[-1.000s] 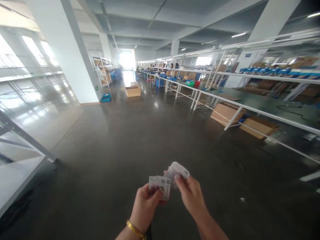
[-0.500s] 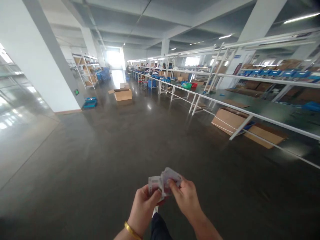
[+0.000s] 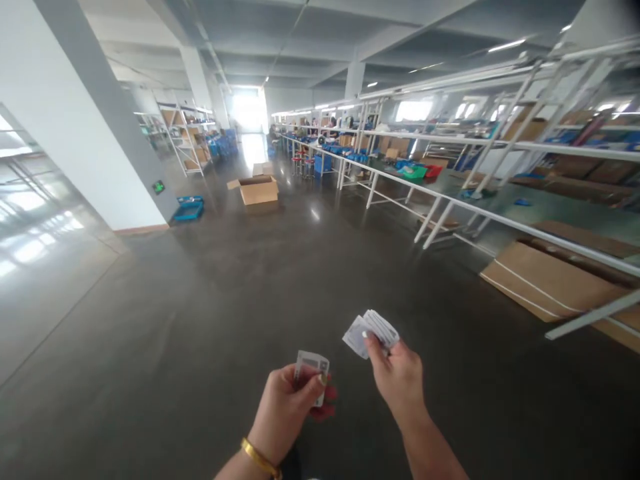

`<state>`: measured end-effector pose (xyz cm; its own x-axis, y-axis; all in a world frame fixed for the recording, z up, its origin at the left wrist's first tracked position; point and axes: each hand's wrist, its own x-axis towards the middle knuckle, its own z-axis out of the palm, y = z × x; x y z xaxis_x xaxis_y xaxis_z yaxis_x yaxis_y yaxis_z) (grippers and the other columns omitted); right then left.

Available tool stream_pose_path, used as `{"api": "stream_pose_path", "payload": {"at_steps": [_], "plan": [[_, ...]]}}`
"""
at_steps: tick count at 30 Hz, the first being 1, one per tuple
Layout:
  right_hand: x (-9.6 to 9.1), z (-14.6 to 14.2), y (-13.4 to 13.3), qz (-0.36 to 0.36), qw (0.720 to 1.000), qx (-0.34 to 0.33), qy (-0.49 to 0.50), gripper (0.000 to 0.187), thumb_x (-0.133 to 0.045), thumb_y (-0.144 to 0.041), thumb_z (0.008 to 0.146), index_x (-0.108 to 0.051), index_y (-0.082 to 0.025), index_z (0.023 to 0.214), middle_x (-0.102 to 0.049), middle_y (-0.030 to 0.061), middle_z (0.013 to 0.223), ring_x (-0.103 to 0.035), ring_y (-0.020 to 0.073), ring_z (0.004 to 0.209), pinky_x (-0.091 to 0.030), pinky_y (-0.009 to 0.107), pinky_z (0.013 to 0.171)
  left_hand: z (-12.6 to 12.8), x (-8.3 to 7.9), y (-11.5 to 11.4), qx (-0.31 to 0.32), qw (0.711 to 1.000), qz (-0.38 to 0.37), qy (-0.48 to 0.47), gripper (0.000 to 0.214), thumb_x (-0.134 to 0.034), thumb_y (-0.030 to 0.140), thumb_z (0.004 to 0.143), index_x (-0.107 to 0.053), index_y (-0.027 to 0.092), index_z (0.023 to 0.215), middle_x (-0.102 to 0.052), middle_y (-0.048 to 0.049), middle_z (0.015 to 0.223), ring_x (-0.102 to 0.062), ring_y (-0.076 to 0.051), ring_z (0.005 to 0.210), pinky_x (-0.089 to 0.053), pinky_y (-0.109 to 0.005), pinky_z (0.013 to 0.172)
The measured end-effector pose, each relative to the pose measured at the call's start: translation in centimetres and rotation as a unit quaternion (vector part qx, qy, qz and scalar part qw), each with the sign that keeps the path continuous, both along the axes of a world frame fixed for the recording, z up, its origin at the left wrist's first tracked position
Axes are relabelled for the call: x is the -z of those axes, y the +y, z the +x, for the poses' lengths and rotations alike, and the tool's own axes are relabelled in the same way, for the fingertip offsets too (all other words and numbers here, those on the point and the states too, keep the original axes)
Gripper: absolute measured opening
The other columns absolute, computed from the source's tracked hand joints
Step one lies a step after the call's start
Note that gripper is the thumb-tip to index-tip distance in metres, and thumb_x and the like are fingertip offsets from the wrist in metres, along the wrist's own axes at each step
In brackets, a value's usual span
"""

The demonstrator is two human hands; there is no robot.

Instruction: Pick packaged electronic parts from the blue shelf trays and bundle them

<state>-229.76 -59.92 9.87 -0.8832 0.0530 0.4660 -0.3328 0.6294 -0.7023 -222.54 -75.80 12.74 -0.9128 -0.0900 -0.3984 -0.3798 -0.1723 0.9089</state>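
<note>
My left hand [image 3: 295, 400], with a gold bracelet [image 3: 260, 459] at its wrist, is closed on a whitish printed card [image 3: 311, 363]; the thumb presses on its face. To the right and a little farther forward, my right hand [image 3: 400, 380] grips a fanned stack of similar cards [image 3: 376, 330] between thumb and fingers. A gap separates the two hands and what they hold. The print on the cards is too small to read. Both hands are held over the bare dark floor [image 3: 225, 300].
A long white-framed workbench [image 3: 465, 207] runs along the right, with cardboard boxes [image 3: 550, 273] beneath its near end. Ahead lies an open cardboard box [image 3: 259, 191] on the floor. A blue tray [image 3: 189, 208] sits beside a white pillar [image 3: 105, 133] at left. Shelves [image 3: 187, 140] stand farther back.
My hands have come apart: the right one moved forward and to the right with the stack, the left kept a card. The view has advanced; the bench and boxes at right appear nearer.
</note>
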Motion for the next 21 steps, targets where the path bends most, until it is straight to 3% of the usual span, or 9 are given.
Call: {"api": "stream_pose_path", "payload": {"at_steps": [3,7,10,15,18,21], "plan": [[-0.3,-5.0,-1.3,-0.007,0.999,-0.043,-0.004,0.046,-0.046,-0.053,0.084,-0.055,-0.018,0.055,-0.057,0.0059,0.045,-0.055,0.0174,0.039,-0.041,0.024,0.041,-5.1,0.5,-1.3,0.02,1.0,0.016,-0.002,0.054,-0.07,0.06,0.055,-0.057,0.011,0.072,-0.067,-0.0078,0.065,-0.061,-0.014,0.049,-0.046,-0.021,0.046],[-1.2,-10.6,-4.7,-0.091,0.992,-0.081,-0.04,0.032,-0.054,-0.047,0.081,-0.061,-0.017,0.074,-0.068,0.0058,0.065,-0.062,0.0162,0.054,-0.046,0.019,0.046,-12.9,0.7,-4.0,0.045,0.999,0.021,0.013,0.051,-0.069,0.059,0.058,-0.055,0.011,0.072,-0.065,-0.006,0.064,-0.058,-0.012,0.045,-0.045,-0.019,0.044],[-2.5,-14.7,-7.3,-0.149,0.981,-0.08,-0.097,0.03,-0.055,-0.047,0.08,-0.059,-0.018,0.088,-0.069,0.0039,0.074,-0.064,0.0159,0.062,-0.049,0.019,0.052,-18.8,0.1,-6.1,0.068,0.997,0.016,0.011,0.05,-0.068,0.058,0.059,-0.055,0.011,0.071,-0.063,-0.0043,0.061,-0.056,-0.01,0.044,-0.044,-0.019,0.043],[-4.3,-21.8,-9.9,-0.178,0.976,-0.026,-0.123,0.029,-0.055,-0.046,0.08,-0.056,-0.018,0.09,-0.067,0.002,0.071,-0.062,0.0153,0.06,-0.049,0.019,0.05,-27.9,-0.7,-8.2,0.127,0.992,-0.012,0.008,0.043,-0.063,0.054,0.064,-0.051,0.013,0.068,-0.061,-0.004,0.059,-0.054,-0.01,0.043,-0.043,-0.018,0.042],[-3.0,-26.5,-10.9,-0.177,0.975,-0.024,-0.129,0.031,-0.057,-0.043,0.078,-0.055,-0.017,0.096,-0.068,0.003,0.073,-0.063,0.016,0.062,-0.051,0.02,0.053,-33.4,0.2,-9.4,0.156,0.986,-0.049,0.014,0.037,-0.059,0.051,0.068,-0.048,0.015,0.068,-0.059,-0.002,0.057,-0.052,-0.01,0.041,-0.041,-0.019,0.04],[-0.1,-32.6,-12.0,-0.206,0.971,-0.04,-0.116,0.048,-0.059,-0.039,0.076,-0.045,-0.017,0.117,-0.067,0.0082,0.098,-0.065,0.0202,0.081,-0.056,0.025,0.069,-39.3,1.9,-11.0,0.16,0.975,-0.147,0.047,0.033,-0.062,0.047,0.069,-0.047,0.018,0.066,-0.053,0.0025,0.052,-0.05,-0.011,0.041,-0.039,-0.02,0.038]]}}
